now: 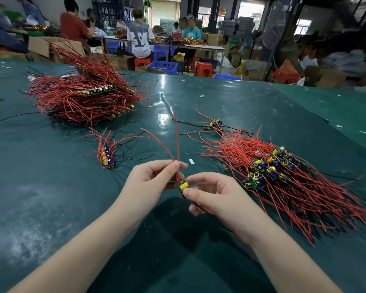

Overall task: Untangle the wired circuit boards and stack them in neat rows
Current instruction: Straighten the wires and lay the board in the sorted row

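Left of the fingers, a short row of boards (pixel 107 158) stands on the table (pixel 51 208). The left hand (pixel 150 178) pinches two red wires (pixel 176 142); the right hand (pixel 211 194) grips the small board (pixel 183 186), apparently by its edges. Right of them lies the tangled pile (pixel 283 176). Pulling hard could tear a wire from its solder joint.

- Dark green table (pixel 199 98), glossy.
- Red wires (pixel 176 136) rising from a yellow capacitor (pixel 183 185).
- Tangled pile (pixel 283 172): red and black leads, yellow and blue parts, green boards.
- Red plastic stools (pixel 203 69), blue crates (pixel 163 67).
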### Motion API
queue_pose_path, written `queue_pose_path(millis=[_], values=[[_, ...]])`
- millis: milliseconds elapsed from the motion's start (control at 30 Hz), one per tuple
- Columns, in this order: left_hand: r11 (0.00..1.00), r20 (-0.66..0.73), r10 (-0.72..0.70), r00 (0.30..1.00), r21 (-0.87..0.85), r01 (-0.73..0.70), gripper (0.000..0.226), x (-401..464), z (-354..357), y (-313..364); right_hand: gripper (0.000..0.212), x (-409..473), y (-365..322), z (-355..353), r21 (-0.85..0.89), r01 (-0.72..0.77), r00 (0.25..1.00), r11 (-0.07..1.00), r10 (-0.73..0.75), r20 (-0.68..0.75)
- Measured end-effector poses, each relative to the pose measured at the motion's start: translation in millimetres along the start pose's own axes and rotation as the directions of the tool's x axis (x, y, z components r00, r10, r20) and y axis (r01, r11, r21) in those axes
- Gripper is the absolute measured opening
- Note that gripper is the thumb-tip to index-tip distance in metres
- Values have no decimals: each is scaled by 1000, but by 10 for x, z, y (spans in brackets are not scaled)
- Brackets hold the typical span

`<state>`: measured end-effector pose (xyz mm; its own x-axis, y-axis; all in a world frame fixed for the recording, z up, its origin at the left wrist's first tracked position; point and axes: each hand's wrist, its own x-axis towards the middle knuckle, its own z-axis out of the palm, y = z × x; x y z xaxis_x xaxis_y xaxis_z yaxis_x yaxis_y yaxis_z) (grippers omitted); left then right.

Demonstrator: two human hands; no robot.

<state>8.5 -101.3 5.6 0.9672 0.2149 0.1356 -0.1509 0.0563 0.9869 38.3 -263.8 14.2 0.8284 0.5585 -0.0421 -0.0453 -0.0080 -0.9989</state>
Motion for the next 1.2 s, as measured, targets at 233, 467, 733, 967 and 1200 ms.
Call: queue_pose_path(millis=[233,467,733,967,1200], values=[[993,9,93,996,66,-94,25,49,-64,14,12,27,31,13,-48,-17,1000,999,16,-14],[957,-51,-73,996,-286,55,14,78,-77,11,14,27,28,-7,-116,29,999,993,-32,-24],[992,-102,-52,993,-124,39,5,87,-137,4,14,55,71,-10,-173,26,999,985,-31,-23],[963,-94,160,983,236,-134,20,102,-134,-117,14,73,65,26,-271,43,998,962,-51,-23],[997,3,21,1000,78,-21,28,115,-138,-114,14,102,120,36,-387,36,997,921,-62,-54]])
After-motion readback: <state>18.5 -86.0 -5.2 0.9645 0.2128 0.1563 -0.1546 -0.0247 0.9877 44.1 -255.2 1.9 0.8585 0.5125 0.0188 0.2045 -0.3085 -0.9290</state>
